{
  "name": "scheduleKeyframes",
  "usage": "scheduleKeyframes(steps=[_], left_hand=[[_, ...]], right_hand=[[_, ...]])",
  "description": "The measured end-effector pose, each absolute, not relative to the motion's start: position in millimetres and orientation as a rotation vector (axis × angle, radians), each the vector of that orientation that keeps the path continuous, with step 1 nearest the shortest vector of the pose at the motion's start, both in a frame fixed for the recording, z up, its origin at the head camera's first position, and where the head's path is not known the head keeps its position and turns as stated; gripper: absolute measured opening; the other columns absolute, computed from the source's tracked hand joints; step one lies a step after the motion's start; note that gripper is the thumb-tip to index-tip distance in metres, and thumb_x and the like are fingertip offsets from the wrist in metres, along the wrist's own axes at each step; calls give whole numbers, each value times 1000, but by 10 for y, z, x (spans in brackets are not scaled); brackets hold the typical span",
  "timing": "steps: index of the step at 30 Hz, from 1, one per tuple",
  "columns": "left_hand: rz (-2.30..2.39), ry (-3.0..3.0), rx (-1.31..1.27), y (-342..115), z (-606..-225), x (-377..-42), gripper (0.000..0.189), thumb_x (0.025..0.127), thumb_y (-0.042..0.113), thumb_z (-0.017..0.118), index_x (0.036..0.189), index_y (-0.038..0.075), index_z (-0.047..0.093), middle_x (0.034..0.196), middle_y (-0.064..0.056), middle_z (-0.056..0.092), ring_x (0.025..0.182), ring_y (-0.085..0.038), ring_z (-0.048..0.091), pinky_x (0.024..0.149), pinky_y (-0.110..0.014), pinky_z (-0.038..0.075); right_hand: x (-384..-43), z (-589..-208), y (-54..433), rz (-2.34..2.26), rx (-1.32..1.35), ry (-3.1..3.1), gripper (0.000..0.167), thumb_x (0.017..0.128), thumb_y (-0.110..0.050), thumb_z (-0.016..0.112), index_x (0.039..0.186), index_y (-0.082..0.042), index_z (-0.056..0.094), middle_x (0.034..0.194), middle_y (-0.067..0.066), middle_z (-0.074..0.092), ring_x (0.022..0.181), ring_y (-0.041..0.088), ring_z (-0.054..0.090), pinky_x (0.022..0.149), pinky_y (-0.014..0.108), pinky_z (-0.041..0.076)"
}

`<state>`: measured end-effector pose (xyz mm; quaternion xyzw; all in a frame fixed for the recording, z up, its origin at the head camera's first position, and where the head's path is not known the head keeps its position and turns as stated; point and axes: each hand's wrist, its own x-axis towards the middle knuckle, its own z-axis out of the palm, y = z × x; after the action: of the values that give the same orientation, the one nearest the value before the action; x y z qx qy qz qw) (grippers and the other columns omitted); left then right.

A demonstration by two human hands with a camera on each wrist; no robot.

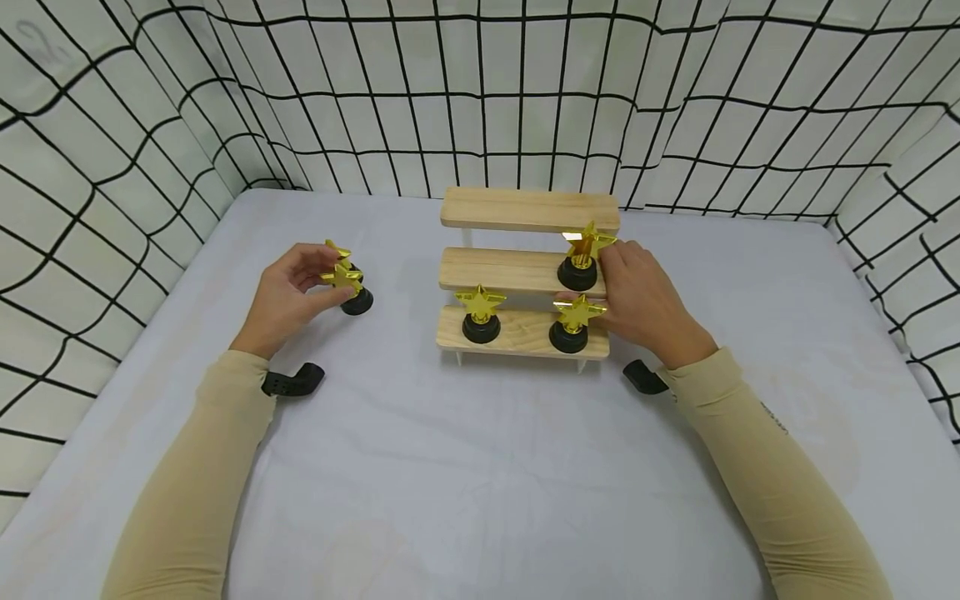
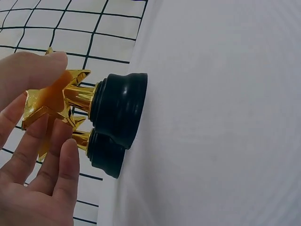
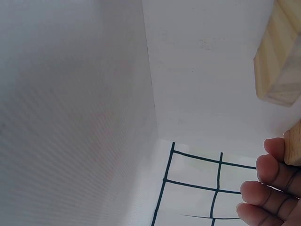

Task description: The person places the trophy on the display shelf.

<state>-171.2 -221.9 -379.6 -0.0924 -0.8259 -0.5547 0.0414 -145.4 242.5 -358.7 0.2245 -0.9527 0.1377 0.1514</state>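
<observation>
My left hand [image 1: 288, 287] pinches a gold star trophy [image 2: 56, 96] by its star, thumb on one side and fingers on the other. Its dark round base [image 2: 120, 108] is uncovered. A second star trophy [image 2: 107, 153] stands close behind it, partly hidden. My right hand [image 1: 645, 296] grips the right end of a three-step wooden display rack [image 1: 495, 268] at its middle step. In the right wrist view, its fingertips [image 3: 267, 168] lie by a wooden step end [image 3: 294, 146]. One star trophy [image 1: 577, 271] stands on the middle step, and two, left [image 1: 481, 317] and right [image 1: 570, 325], on the lowest.
The top step [image 1: 528, 208] of the rack bears nothing. White cloth [image 1: 465, 467] covers the table. Black wire grid panels [image 1: 480, 96] rise along the back and both sides. Dark wrist straps stick out near the left cuff [image 1: 294, 381] and the right cuff [image 1: 645, 377].
</observation>
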Motion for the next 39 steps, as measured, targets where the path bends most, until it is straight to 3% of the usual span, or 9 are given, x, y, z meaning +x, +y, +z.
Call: scheduleKeyframes(steps=[3,9,18,33,39], left_hand=[[-1694,-2559,-267,-2232,-3815,-1711,52,84,4,84,129,5,58,127,8,63,109,-1,64,95,-8,54],[-1673,-2665,-231,-2266,-3848,-1712,52,86,11,84,131,12,59,128,8,61,106,1,64,92,-8,54],[-1572,-2793,-199,-2292,-3879,-1720,52,88,17,84,132,15,56,124,13,59,105,1,63,89,-4,53],[-1491,-2847,-232,-2304,-3907,-1697,52,88,21,85,131,12,57,127,6,60,104,6,63,90,-2,51],[-1594,-2785,-286,-2313,-3937,-1695,48,87,14,85,128,13,59,119,14,61,105,7,65,91,-5,54]], right_hand=[[-1450,-3589,2423,392,643,-2735,97,86,-89,30,106,2,55,92,15,58,88,32,51,76,42,44],[-1440,-3594,2416,393,620,-2734,105,81,-94,20,103,3,54,83,12,50,80,29,46,69,37,36],[-1429,-3584,2418,403,607,-2766,107,80,-94,19,107,3,55,87,13,53,83,29,48,71,39,38],[-1439,-3591,2412,404,614,-2745,104,81,-93,20,106,2,54,84,11,51,81,28,46,70,37,36],[-1449,-3599,2417,417,613,-2742,101,83,-92,25,108,2,54,85,11,52,81,29,46,71,38,36]])
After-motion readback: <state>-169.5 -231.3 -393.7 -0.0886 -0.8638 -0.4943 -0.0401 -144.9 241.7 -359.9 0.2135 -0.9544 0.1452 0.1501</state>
